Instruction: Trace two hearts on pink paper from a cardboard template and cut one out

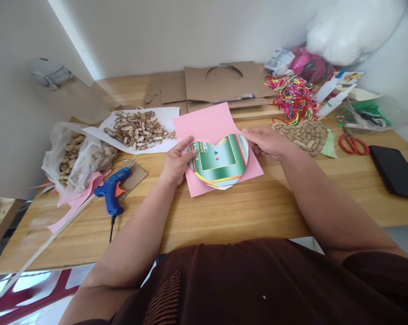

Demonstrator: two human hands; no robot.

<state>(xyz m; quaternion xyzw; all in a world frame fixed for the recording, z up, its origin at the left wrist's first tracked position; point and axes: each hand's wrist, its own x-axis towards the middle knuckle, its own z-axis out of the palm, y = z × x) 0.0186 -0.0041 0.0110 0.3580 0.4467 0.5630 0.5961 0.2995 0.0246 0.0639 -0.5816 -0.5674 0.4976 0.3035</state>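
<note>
A heart-shaped piece of printed card [220, 162], mostly green with playing-card suit marks, lies against a sheet of pink paper [204, 119]. My left hand [178, 161] is closed on their left edge, its thumb over the card. On the other side, my right hand [263, 142] pinches the edge near the heart's upper right lobe; some of its fingers are hidden behind the paper. Both pieces are held above the wooden table [197, 221].
On the left are a blue glue gun [111, 192], a bag of peanuts [71, 155] and peanut shells [139, 128] on white paper. Cardboard [220, 83] lies behind. To the right sit colourful cords [294, 97], a peanut-covered piece [302, 135], red-handled scissors [353, 145] and a phone [396, 171].
</note>
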